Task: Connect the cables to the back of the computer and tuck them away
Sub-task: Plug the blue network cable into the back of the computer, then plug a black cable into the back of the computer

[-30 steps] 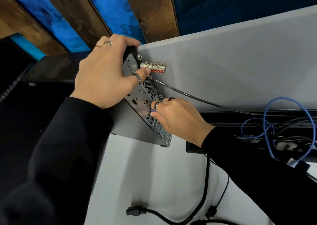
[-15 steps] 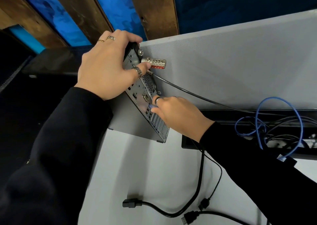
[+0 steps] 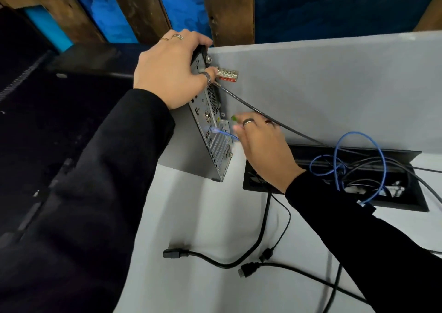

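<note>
With the left hand (image 3: 167,71) curled in a firm grip over the top of the slim grey metal computer (image 3: 210,131) on the white counter (image 3: 191,217), the right hand (image 3: 260,145), its grip unclear through blur, sits just beside the thin blue network cable (image 3: 358,164) at the rear ports, where a snag could unseat the plug.

Access behind computer (image 3: 216,131): narrow gap to grey partition (image 3: 323,85), crossed by lock cable (image 3: 263,113); surface (image 3: 191,217) in front strewn with loose black cables (image 3: 227,262).

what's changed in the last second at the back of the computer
The right hand has drawn back from the computer rear panel, leaving the blue cable plug seated in a port. The left hand keeps its grip on the computer's top edge; the combination lock is unchanged.
</note>
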`<move>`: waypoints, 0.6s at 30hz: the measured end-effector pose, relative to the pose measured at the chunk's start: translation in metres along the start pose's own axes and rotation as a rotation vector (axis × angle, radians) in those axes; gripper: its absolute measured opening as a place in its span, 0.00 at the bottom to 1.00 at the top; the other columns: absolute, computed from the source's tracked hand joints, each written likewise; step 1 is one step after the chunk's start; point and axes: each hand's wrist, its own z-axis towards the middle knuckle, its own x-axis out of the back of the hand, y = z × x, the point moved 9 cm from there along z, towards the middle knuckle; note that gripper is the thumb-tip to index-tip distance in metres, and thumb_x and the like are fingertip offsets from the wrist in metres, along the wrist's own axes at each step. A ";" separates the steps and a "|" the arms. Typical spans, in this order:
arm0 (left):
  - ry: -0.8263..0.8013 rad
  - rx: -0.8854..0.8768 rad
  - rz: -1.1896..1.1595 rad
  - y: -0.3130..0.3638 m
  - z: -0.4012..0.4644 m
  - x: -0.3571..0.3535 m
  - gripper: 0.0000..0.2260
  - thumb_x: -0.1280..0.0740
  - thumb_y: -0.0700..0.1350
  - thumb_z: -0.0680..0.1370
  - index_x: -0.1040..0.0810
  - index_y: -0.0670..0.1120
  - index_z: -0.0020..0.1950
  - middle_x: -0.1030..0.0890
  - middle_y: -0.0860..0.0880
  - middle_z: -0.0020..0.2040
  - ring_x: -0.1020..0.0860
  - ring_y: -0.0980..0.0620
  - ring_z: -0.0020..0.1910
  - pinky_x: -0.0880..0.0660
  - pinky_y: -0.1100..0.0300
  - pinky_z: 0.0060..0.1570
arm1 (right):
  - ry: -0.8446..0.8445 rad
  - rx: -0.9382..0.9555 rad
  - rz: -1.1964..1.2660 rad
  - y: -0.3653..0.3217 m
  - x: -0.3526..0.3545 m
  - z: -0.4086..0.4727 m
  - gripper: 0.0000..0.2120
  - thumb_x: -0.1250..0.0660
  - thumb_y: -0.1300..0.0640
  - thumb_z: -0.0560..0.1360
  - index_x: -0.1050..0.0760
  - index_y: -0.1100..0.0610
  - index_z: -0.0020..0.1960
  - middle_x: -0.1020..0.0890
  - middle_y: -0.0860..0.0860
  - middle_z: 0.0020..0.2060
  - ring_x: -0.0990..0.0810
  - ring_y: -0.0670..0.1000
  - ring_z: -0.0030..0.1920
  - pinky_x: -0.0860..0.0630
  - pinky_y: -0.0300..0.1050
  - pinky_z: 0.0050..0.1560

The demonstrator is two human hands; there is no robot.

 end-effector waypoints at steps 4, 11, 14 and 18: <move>-0.003 -0.028 0.003 0.001 -0.007 0.001 0.21 0.39 0.54 0.76 0.33 0.52 0.69 0.27 0.49 0.66 0.33 0.47 0.67 0.32 0.46 0.60 | 0.034 0.030 0.194 -0.009 0.018 -0.054 0.17 0.48 0.56 0.80 0.22 0.62 0.51 0.19 0.56 0.48 0.24 0.56 0.49 0.31 0.51 0.50; 0.143 -0.065 -0.093 0.006 -0.057 0.018 0.21 0.39 0.45 0.77 0.33 0.47 0.70 0.29 0.48 0.69 0.33 0.49 0.68 0.37 0.57 0.66 | -0.650 0.217 -0.040 -0.012 -0.084 -0.175 0.23 0.50 0.40 0.75 0.20 0.51 0.44 0.17 0.47 0.38 0.19 0.52 0.42 0.23 0.45 0.44; 0.191 -0.031 -0.123 0.001 -0.081 0.022 0.20 0.40 0.44 0.77 0.32 0.47 0.70 0.29 0.48 0.69 0.33 0.49 0.68 0.38 0.60 0.66 | -0.737 0.234 -0.068 -0.003 -0.112 -0.202 0.17 0.45 0.41 0.69 0.21 0.45 0.46 0.18 0.42 0.39 0.18 0.48 0.44 0.23 0.43 0.49; 0.193 0.004 -0.165 -0.004 -0.111 0.017 0.20 0.40 0.44 0.76 0.30 0.46 0.68 0.29 0.47 0.69 0.33 0.49 0.69 0.40 0.64 0.66 | -0.636 0.279 -0.043 -0.005 -0.107 -0.200 0.05 0.32 0.52 0.66 0.20 0.44 0.41 0.21 0.41 0.34 0.20 0.46 0.38 0.27 0.38 0.48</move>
